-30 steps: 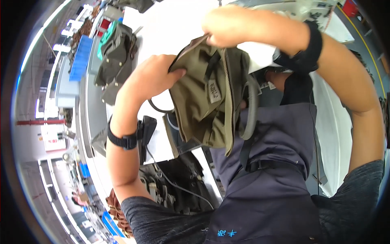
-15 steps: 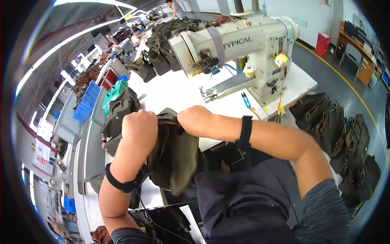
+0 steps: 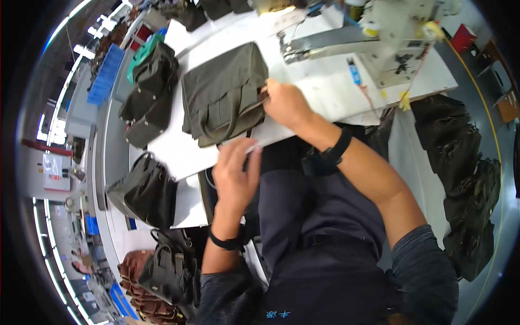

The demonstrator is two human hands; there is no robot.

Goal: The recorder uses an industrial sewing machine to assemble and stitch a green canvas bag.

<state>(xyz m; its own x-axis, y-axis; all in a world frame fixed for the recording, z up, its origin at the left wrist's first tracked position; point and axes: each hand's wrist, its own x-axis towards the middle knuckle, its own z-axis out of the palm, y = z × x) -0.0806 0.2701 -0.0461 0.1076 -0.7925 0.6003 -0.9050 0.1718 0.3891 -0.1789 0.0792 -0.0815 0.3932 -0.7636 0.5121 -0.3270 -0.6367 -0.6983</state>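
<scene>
A dark olive handbag (image 3: 216, 81) lies flat on the white table, its two handles turned toward me. At its right side, my right hand (image 3: 287, 104) is closed on the bag's edge. My left hand (image 3: 236, 170) is just off the table's front edge, below the handles. Its thumb and fingers are apart and it holds nothing I can see. The fingertips come close to the bag's near edge without plainly gripping it.
A sewing machine (image 3: 325, 43) stands at the back right, with blue thread snips (image 3: 353, 71) beside it. More dark bags (image 3: 142, 189) rest at the left, and several hang at the right (image 3: 460, 151). Brown bags (image 3: 143, 290) lie at lower left.
The bag, earlier held up between both hands, now lies on the table. My left hand has let go and drawn back toward me. The view has tilted down.
</scene>
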